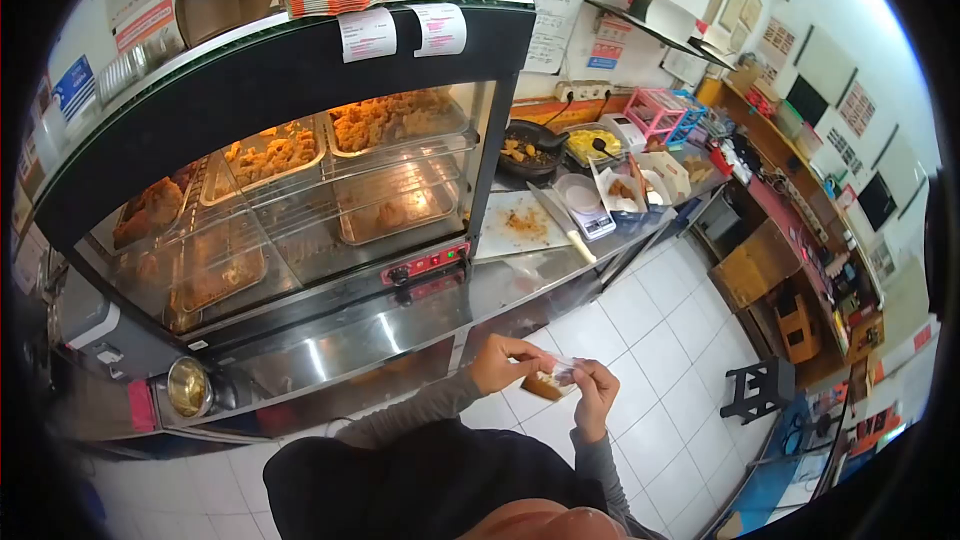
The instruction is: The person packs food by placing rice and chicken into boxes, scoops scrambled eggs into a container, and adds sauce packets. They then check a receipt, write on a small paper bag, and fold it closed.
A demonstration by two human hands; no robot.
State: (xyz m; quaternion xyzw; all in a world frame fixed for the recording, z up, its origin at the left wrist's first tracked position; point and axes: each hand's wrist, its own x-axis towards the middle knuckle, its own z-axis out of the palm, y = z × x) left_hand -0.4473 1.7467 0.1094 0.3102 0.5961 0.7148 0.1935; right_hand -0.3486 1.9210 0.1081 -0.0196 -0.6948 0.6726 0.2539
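Between my two hands is a small clear plastic bag point(545, 387) with brown, sauce-like contents in its lower part. My left hand point(503, 362) pinches its upper left edge with thumb and fingertips. On the other side, the fingers of my right hand point(596, 392) are closed on the upper right edge. The bag hangs in front of my chest over the tiled floor, just off the edge of the steel counter point(350, 332). Part of its top is hidden behind my fingers.
Left of me stands a lit glass display warmer point(300, 190) with trays of fried food. Along the counter are a cutting board point(495, 230), a knife point(570, 230), a kitchen scale point(597, 227) and a black pan point(520, 172). A black stool point(757, 390) stands on the floor at right.
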